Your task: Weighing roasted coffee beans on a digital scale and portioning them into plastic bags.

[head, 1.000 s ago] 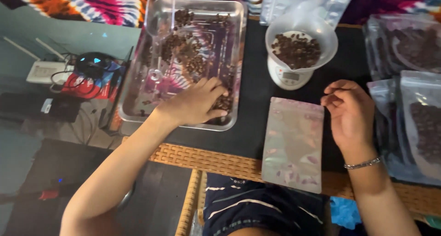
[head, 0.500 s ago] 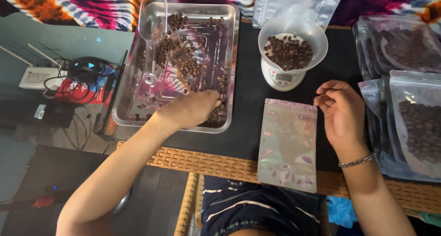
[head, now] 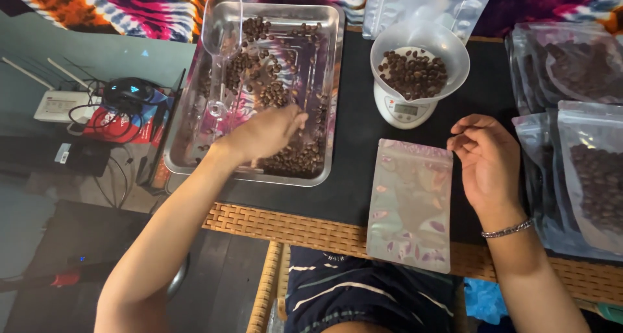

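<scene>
Left hand (head: 263, 135) pinching coffee beans (head: 295, 161) in the metal tray (head: 188, 158); right hand (head: 490, 161), loosely curled and empty, beside the tray's neighbouring pouch (head: 410, 203).

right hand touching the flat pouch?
No. The right hand hovers curled just beside the iridescent pouch, with dark table showing between them.

tray (head: 195, 145) left, scale (head: 403, 109) right, pouch (head: 409, 206) in front
</scene>
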